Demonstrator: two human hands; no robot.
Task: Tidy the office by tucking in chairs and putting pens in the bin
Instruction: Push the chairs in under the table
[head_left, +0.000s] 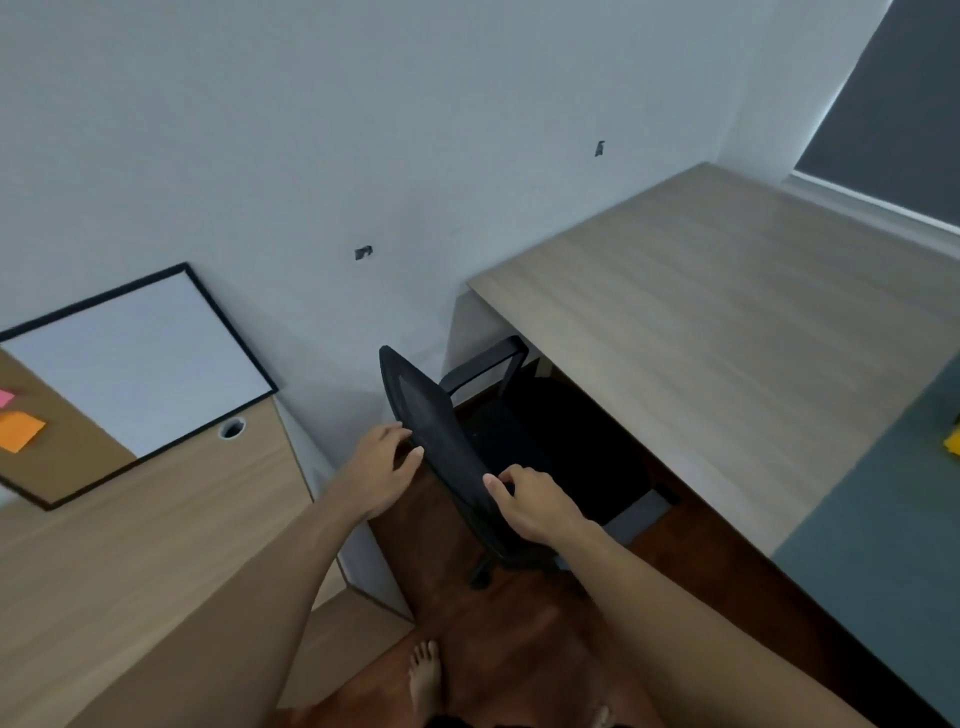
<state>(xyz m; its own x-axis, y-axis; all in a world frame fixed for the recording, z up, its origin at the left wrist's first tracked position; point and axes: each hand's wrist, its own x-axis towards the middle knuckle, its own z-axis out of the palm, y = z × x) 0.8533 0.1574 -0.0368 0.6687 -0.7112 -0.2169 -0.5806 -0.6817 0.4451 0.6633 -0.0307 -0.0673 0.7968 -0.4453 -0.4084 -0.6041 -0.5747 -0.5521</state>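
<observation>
Far left, a framed board (140, 358) with an orange note (20, 431) lies on the left worktop (156, 525), partly cut off by the frame edge. The left hand (382, 470) grasps the black chair (441, 431) backrest's upper edge; the right hand (535, 501) grips its lower edge. The seat is dark, largely hidden beneath the right worktop (727, 322). A yellow object (953, 441) is cropped at right.
</observation>
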